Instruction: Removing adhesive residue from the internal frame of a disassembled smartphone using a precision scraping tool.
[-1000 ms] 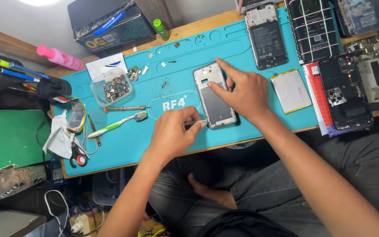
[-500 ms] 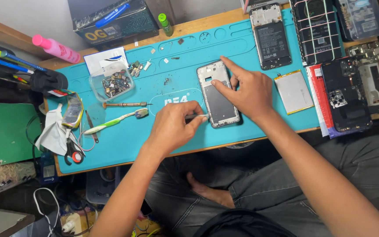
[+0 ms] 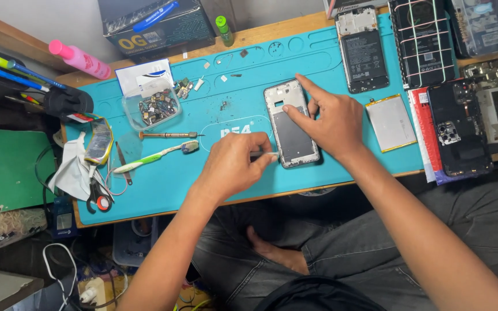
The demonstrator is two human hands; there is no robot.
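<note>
On the teal silicone repair mat (image 3: 162,184), an opened grey phone frame (image 3: 291,126) is pinned by the right hand (image 3: 327,121); a thin metal tool (image 3: 267,154) is pinched by the left hand (image 3: 231,164).

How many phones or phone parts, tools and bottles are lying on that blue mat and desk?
Opened phones and phone backs: 5, including the phone frame under the right hand
Loose battery: 1
Screwdriver: 1
Toothbrush: 1
Pink bottle: 1
Green bottle: 1
Total: 10

Head camera looks steeply down (from close above) onto the teal mat (image 3: 162,184).
</note>
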